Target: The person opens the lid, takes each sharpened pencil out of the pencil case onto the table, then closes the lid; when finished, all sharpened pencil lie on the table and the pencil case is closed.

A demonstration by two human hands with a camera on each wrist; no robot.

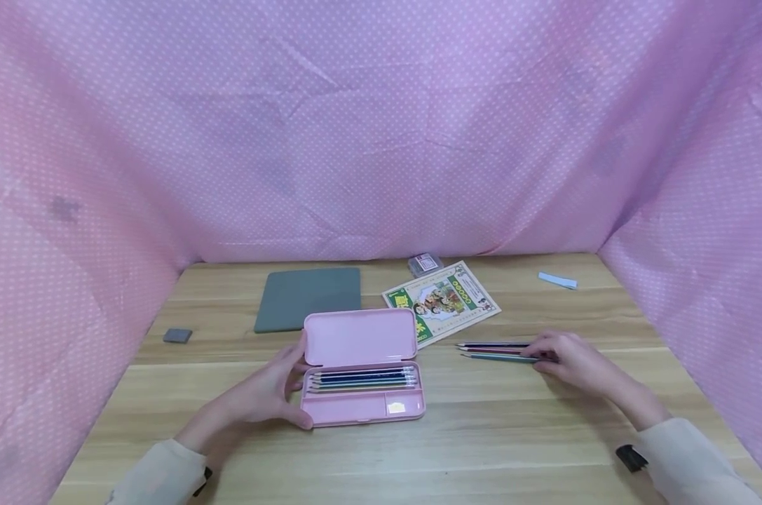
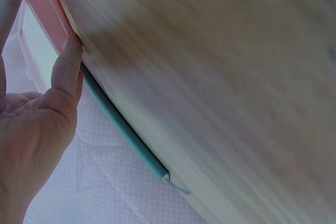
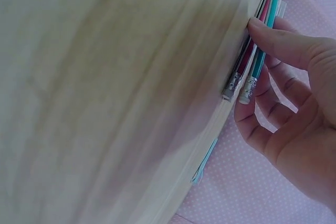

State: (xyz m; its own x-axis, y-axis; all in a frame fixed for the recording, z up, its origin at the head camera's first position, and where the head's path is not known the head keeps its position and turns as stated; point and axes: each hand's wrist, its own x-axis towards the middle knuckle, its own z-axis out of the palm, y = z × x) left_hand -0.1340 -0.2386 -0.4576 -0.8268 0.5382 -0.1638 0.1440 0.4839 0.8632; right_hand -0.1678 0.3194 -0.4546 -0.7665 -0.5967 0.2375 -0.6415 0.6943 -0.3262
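Note:
A pink pencil case lies with its lid raised, holding a row of several pencils and a small white item in its front right compartment. My left hand is spread along the case's left side, thumb at the front corner and fingertips at the lid's edge. In the left wrist view, the thumb touches the pink edge. Right of the case, my right hand pinches the ends of dark, red and teal pencils. Their silver-banded eraser ends show in the right wrist view.
Behind the case lie a grey-green notebook and an illustrated booklet, a small clear box beyond it. A grey eraser-like block is at far left, a light blue strip at back right. Pink dotted cloth surrounds the table.

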